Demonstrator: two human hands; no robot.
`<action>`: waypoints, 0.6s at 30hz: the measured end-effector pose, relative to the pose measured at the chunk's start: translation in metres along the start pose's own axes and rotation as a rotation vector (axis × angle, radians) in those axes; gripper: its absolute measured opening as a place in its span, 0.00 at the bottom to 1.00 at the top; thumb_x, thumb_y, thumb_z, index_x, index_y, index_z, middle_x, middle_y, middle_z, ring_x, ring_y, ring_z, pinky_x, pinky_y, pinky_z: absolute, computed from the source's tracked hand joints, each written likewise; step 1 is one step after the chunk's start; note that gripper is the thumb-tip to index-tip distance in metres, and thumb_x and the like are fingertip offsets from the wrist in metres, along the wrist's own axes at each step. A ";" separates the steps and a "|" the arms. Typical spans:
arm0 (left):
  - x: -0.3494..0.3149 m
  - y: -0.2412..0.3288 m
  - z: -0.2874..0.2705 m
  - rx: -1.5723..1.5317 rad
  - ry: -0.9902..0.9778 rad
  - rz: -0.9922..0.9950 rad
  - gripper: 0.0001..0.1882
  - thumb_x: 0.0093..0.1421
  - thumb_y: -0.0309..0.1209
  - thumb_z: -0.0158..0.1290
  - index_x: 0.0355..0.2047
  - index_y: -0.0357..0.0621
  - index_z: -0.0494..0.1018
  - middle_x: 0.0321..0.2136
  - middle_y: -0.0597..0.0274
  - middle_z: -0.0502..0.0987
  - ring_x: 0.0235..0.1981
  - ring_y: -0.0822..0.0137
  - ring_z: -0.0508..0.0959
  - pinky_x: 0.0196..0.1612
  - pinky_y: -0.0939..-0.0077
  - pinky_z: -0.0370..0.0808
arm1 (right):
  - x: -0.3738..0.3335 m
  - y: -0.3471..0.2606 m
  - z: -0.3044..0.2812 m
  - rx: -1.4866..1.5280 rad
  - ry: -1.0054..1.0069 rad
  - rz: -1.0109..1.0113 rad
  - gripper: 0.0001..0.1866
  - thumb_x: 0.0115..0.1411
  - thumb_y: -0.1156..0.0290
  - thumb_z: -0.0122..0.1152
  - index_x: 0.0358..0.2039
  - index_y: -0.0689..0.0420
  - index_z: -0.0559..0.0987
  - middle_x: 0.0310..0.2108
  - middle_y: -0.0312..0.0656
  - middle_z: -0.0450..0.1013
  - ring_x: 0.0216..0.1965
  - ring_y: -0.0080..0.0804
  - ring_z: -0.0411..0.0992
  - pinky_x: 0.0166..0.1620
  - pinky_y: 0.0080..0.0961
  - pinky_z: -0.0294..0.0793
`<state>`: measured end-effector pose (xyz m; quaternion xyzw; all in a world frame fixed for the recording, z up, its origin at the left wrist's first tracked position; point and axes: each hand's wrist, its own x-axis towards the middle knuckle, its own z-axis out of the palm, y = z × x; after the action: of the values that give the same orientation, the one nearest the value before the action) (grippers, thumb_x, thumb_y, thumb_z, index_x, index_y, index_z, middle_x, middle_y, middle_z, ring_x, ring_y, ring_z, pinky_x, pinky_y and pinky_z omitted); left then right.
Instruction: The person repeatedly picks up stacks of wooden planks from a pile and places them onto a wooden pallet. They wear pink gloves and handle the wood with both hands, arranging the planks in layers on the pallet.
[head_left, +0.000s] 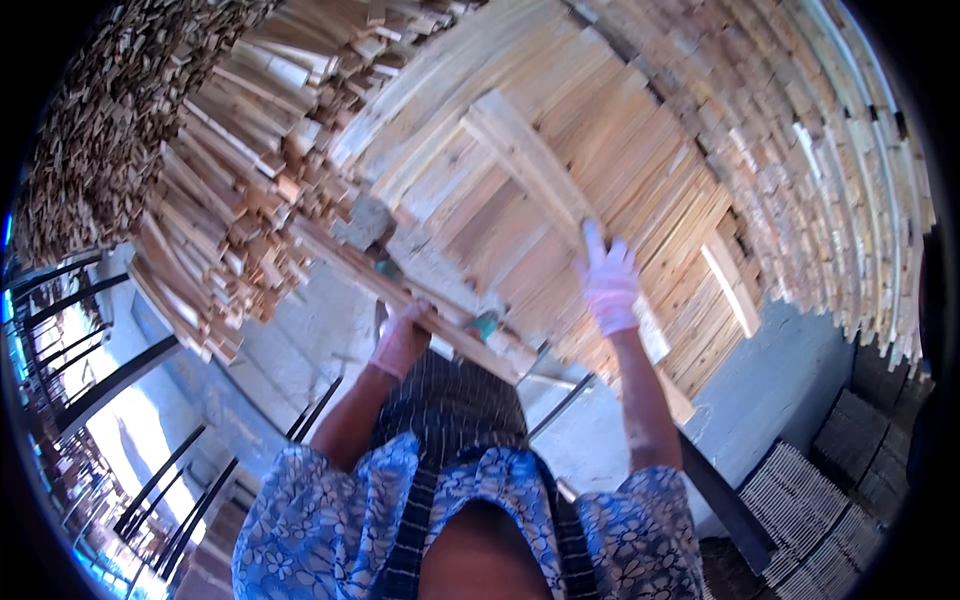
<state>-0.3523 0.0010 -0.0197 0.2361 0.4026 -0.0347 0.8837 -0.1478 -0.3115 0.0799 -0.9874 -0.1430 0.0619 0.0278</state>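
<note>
A long wooden strip (345, 262) slants across in front of my body, with my left hand (403, 340) closed around it. Both hands wear pale pinkish-white gloves. To the right, my right hand (608, 285) lies with fingers stretched out at the near end of a loose plank (525, 160). That plank rests at a slant on a flat layer of boards (640, 165) laid side by side. Part of it is hidden under my palm. A short pale piece of wood (732, 285) lies on the right edge of the layer.
Loose wooden strips (225, 170) are heaped at the left, with a larger pile of offcuts (110, 110) behind. Stacked strips form a wall (800, 160) on the right. Bundled dark slats (800, 510) sit at lower right. Black metal bars (115, 385) stand at lower left.
</note>
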 end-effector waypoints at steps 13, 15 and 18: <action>0.049 0.001 0.114 0.029 -0.111 -0.389 0.23 0.61 0.27 0.62 0.53 0.32 0.68 0.46 0.47 0.78 0.47 0.49 0.81 0.51 0.42 0.82 | 0.170 0.073 -0.096 0.313 -0.015 -0.043 0.38 0.59 0.60 0.69 0.70 0.34 0.66 0.54 0.56 0.66 0.54 0.53 0.68 0.61 0.42 0.69; 0.039 0.016 0.127 0.014 -0.154 -0.396 0.24 0.61 0.29 0.63 0.54 0.33 0.68 0.46 0.47 0.78 0.47 0.49 0.82 0.48 0.40 0.83 | 0.217 0.078 -0.101 0.201 0.015 -0.070 0.38 0.60 0.58 0.68 0.70 0.32 0.66 0.56 0.55 0.66 0.56 0.54 0.67 0.62 0.44 0.68; 0.038 -0.007 0.095 -0.020 -0.179 -0.363 0.23 0.62 0.28 0.61 0.55 0.38 0.67 0.49 0.49 0.77 0.50 0.46 0.80 0.53 0.38 0.80 | 0.283 0.081 -0.088 -0.024 0.047 -0.140 0.37 0.62 0.53 0.64 0.70 0.24 0.63 0.59 0.53 0.65 0.60 0.56 0.66 0.64 0.48 0.65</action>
<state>-0.2623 -0.0429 0.0041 0.1465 0.3588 -0.2104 0.8975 0.1558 -0.3109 0.1288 -0.9764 -0.2119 0.0348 0.0236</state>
